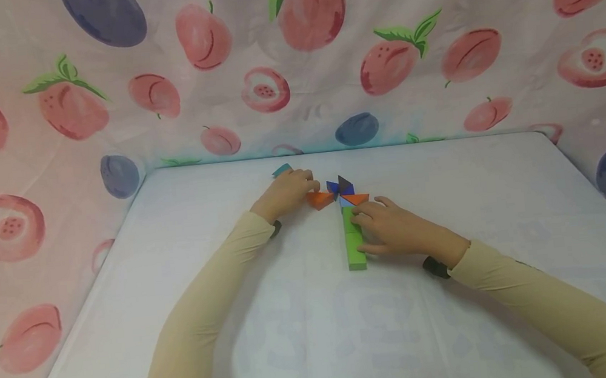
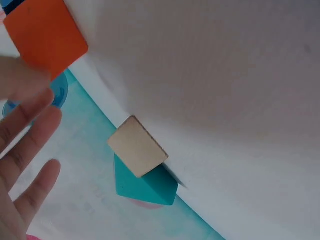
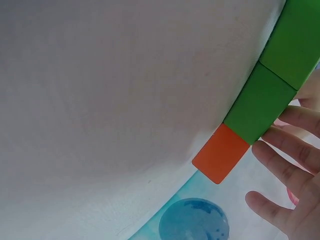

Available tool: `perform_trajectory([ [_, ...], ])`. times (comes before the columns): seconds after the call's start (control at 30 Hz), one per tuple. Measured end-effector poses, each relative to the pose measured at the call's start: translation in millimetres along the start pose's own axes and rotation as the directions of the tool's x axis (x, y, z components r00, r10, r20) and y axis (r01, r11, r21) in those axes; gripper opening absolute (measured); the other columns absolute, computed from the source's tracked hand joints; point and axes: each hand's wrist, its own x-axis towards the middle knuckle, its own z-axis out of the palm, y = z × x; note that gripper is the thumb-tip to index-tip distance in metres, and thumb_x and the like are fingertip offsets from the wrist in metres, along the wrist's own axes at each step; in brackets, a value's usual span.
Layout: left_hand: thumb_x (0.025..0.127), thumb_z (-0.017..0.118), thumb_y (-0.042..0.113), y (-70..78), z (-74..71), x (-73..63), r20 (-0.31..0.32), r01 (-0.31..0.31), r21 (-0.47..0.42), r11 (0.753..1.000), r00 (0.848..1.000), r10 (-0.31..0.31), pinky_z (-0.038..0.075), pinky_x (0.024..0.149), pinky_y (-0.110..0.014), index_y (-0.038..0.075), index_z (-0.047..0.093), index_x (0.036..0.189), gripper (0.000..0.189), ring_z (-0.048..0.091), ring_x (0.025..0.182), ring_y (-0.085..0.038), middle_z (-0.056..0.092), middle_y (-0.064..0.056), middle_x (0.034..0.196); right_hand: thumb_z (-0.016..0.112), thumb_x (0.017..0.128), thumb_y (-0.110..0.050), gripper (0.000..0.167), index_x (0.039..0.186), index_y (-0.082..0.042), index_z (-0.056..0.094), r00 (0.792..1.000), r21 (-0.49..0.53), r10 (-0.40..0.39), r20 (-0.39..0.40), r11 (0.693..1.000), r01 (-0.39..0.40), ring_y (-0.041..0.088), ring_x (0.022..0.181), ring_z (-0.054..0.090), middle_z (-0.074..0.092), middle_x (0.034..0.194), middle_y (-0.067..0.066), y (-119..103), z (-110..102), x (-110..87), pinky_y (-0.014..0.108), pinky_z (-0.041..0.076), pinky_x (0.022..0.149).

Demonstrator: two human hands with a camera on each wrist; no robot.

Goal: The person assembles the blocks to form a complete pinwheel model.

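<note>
Several coloured blocks form a pinwheel shape in the head view. An orange triangular block (image 1: 322, 200) makes its left arm, and my left hand (image 1: 288, 191) touches that block's left end. In the left wrist view the thumb (image 2: 22, 82) overlaps the orange face, while the other fingers stay extended. Dark and blue triangular blocks (image 1: 344, 185) stand at the centre, with a second orange block (image 1: 357, 198) on the right. Two green blocks (image 1: 356, 251) run end to end toward me, and the fairly straight fingers of my right hand (image 1: 394, 227) touch their right side.
A teal block (image 1: 282, 170) with a tan square face lies just beyond my left hand. The white tabletop (image 1: 317, 333) ends at a fruit-print cloth (image 1: 322, 102) behind and along the sides. Dark straps circle both wrists.
</note>
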Motion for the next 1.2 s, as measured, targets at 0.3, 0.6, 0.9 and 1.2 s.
perform_trajectory([
  [0.3, 0.089, 0.062, 0.031, 4.4, 4.4, 3.5, -0.014, -0.005, -0.034, 0.999, 1.0, 0.004, 0.042, 0.098, -0.039, 0.018, 0.066, 0.109, 0.024, 0.057, 0.102, -0.022, 0.062, -0.004, 0.11, 0.06, 0.086, -0.048, 0.057, 0.121, -0.003, 0.058, 1.0, -0.004, -0.008, 0.0, 1.0, 0.008, 0.025, 0.119, 0.05, 0.057, 0.124, 0.012, 0.8, -0.1, 0.6, 0.056, 0.036, 0.103],
  [0.6, 0.087, 0.062, 0.021, 1.1, 2.9, -0.7, -0.032, 0.018, -0.067, 0.998, 0.999, -0.02, 0.04, 0.102, -0.041, 0.016, 0.06, 0.114, 0.028, 0.054, 0.109, -0.025, 0.058, -0.007, 0.117, 0.06, 0.087, -0.047, 0.057, 0.122, -0.003, 0.056, 1.0, 0.011, 0.001, 0.01, 1.0, -0.001, 0.026, 0.12, 0.05, 0.056, 0.125, 0.012, 0.9, -0.4, 1.4, 0.056, 0.035, 0.104],
  [0.9, 0.088, 0.06, 0.04, 1.8, 3.3, 2.3, 0.001, 0.055, -0.06, 0.997, 0.998, -0.055, 0.04, 0.1, -0.041, 0.018, 0.062, 0.117, 0.037, 0.06, 0.1, -0.021, 0.066, -0.002, 0.105, 0.06, 0.087, -0.048, 0.057, 0.123, -0.003, 0.056, 1.0, 0.005, -0.008, 0.002, 1.0, 0.008, 0.026, 0.12, 0.05, 0.056, 0.125, 0.012, 2.1, 1.2, 0.7, 0.056, 0.036, 0.103],
  [1.2, 0.091, 0.061, 0.02, 1.9, 5.0, 5.3, -0.032, -0.054, -0.117, 0.992, 0.998, 0.051, 0.042, 0.1, -0.04, 0.024, 0.066, 0.115, 0.025, 0.061, 0.103, -0.021, 0.067, -0.001, 0.106, 0.06, 0.087, -0.047, 0.057, 0.122, -0.002, 0.056, 1.0, -0.001, -0.014, 0.0, 1.0, 0.014, 0.026, 0.12, 0.05, 0.057, 0.124, 0.012, 1.4, -0.8, -0.2, 0.056, 0.036, 0.103],
])
